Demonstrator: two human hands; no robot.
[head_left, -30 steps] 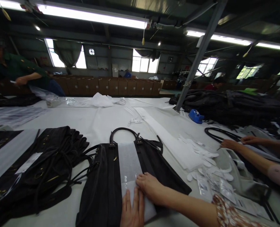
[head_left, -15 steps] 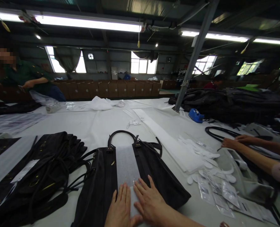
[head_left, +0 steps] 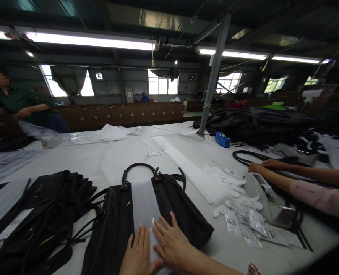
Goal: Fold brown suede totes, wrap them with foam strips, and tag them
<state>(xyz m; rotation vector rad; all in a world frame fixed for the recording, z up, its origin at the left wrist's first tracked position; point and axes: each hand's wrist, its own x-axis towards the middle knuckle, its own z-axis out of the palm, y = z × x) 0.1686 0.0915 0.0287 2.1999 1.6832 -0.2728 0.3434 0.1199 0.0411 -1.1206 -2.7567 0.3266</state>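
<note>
Black handbag (head_left: 114, 225) | under both hands (head_left: 172, 242) | laid flat on white strip (head_left: 145, 200), unclenched

White table (head_left: 117, 152) beneath black bag (head_left: 116, 214) and blue dispenser (head_left: 222, 140).

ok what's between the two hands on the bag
The head view shows whitish wrap on the black bag between the left hand and the right hand.

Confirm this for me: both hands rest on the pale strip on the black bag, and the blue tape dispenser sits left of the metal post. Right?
Not quite: the head view shows the blue tape dispenser right of the metal post, not left. The rest stands: the left hand and right hand both rest on the pale strip on the black bag.
</note>
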